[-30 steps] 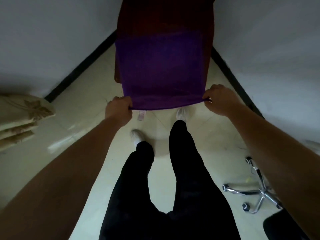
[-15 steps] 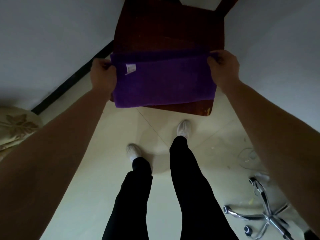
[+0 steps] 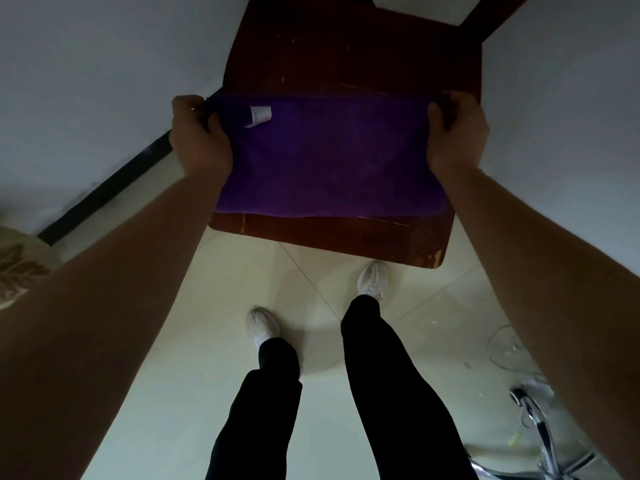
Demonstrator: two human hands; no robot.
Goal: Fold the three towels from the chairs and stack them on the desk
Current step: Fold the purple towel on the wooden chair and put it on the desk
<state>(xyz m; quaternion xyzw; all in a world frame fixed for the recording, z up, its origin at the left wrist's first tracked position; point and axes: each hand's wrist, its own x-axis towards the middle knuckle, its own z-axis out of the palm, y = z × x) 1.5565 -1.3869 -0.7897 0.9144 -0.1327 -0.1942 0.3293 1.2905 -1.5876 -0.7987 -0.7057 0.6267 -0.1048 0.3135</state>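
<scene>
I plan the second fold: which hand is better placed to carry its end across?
Probably the left hand; both grip the purple towel alike, but the left holds the tagged corner.

A dark red-brown wooden chair seat (image 3: 353,64) fills the upper centre of the frame, scuffed pale along its near edge and at its lower right corner. A purple towel (image 3: 329,161), folded over on itself, lies flat across the near half of the seat, a white label near its upper left corner. The chair stands on a pale tiled floor (image 3: 173,393) that spreads across the lower frame.
</scene>
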